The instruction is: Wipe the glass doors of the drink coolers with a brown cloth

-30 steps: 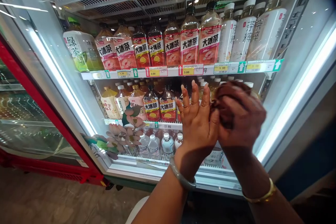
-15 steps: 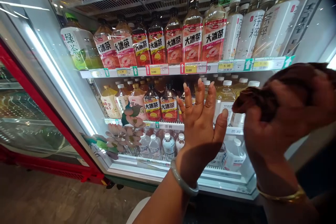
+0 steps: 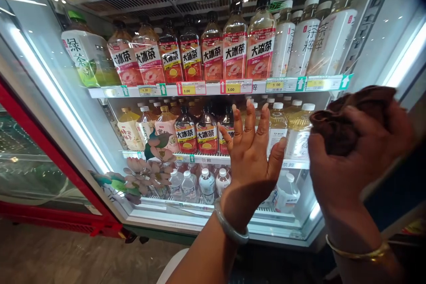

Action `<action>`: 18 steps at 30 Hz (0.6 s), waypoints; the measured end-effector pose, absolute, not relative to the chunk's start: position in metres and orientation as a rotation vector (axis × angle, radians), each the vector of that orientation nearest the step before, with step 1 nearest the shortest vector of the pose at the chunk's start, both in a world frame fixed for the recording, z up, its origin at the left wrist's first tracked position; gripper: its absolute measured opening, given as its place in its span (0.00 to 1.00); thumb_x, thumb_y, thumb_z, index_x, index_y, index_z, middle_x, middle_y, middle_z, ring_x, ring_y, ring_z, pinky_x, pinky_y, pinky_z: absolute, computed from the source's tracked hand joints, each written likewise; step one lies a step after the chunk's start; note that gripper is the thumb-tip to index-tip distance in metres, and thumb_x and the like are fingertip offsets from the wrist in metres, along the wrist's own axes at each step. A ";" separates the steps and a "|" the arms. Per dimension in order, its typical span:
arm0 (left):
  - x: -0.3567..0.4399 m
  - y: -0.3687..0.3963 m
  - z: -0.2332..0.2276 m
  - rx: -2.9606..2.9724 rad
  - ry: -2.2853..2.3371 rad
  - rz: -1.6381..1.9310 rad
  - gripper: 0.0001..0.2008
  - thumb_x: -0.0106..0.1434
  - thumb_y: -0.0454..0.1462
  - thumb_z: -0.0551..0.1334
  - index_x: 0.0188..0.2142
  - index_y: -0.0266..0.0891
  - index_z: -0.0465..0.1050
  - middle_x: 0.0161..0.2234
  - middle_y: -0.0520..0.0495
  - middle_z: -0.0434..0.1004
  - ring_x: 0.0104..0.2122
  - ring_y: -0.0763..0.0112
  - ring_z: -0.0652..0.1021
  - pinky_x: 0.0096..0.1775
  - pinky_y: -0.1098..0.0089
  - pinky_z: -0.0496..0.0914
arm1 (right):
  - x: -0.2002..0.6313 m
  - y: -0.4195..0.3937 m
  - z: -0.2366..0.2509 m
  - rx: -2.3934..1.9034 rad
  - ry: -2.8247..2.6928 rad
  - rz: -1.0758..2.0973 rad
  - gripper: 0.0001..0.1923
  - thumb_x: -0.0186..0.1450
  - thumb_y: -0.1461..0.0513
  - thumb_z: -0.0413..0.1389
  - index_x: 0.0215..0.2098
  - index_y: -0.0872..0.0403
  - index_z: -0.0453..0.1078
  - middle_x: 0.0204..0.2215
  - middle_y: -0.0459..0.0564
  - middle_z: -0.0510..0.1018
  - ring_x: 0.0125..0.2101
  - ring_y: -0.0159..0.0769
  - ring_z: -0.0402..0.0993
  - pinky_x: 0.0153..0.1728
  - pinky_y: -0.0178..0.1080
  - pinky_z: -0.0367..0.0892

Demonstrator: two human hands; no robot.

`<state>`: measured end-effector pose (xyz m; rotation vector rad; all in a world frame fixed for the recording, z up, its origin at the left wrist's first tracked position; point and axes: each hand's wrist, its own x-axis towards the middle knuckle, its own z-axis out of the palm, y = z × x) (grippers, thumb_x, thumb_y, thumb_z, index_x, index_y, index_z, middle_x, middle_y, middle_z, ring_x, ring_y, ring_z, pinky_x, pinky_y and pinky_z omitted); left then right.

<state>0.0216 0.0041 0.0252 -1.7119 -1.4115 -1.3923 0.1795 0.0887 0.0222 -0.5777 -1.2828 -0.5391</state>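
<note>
- Left hand [image 3: 251, 153]: centre of the frame, palm flat and fingers spread, pressed against or just at the glass door [image 3: 66, 111] of a drinks fridge; whether it actually touches the glass cannot be told. It grasps nothing.
- A pale grey-green bangle [image 3: 229, 228] sits on the left wrist, lower centre.
- Right hand [image 3: 346, 159]: right of the frame, fingers clenched around a dark brown cloth [image 3: 353, 117]. The cloth is bunched up and bulges above the knuckles, in front of the right edge of the fridge.
- A thin gold bangle [image 3: 356, 253] sits on the right wrist, lower right.
- The two hands are near one another but apart; the left thumb points toward the cloth.
- Upper shelf, across the top half of the frame: a green tea bottle [image 3: 83, 60] at the left, a row of pink and red iced tea bottles [image 3: 233, 51] in the middle, white-labelled bottles [image 3: 306, 42] at the right.
- Yellow price tags [image 3: 233, 87] run along the front rail of that shelf.
- Middle shelf, behind the left hand: more red-labelled bottles [image 3: 186, 131] and pale yellow bottles [image 3: 299, 126].
- Bottom shelf, lower centre: small clear water bottles [image 3: 206, 184].
- A flower sticker [image 3: 143, 173] is on the glass, left of centre.
- A red fridge frame [image 3: 43, 151] runs diagonally at the left edge.
</note>
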 end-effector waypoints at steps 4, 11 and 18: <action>0.023 0.007 0.024 -1.671 -1.408 -1.365 0.31 0.79 0.48 0.44 0.76 0.45 0.45 0.78 0.45 0.38 0.77 0.59 0.36 0.71 0.44 0.24 | 0.137 0.064 0.014 -0.476 -1.374 -0.611 0.24 0.63 0.61 0.66 0.57 0.45 0.75 0.63 0.52 0.73 0.62 0.55 0.71 0.61 0.60 0.70; 0.027 0.006 0.024 -1.679 -1.397 -1.373 0.31 0.78 0.48 0.46 0.76 0.46 0.45 0.78 0.45 0.41 0.77 0.55 0.36 0.71 0.41 0.24 | 0.175 0.086 0.016 -0.475 -1.440 -0.688 0.32 0.56 0.61 0.70 0.59 0.47 0.74 0.63 0.57 0.73 0.61 0.59 0.72 0.61 0.61 0.70; 0.032 0.007 0.022 -1.710 -1.390 -1.377 0.32 0.78 0.48 0.47 0.77 0.48 0.42 0.78 0.47 0.41 0.76 0.55 0.35 0.71 0.41 0.24 | 0.178 0.087 0.018 -0.557 -1.310 -0.589 0.34 0.55 0.61 0.69 0.60 0.47 0.73 0.64 0.56 0.71 0.63 0.58 0.70 0.62 0.62 0.67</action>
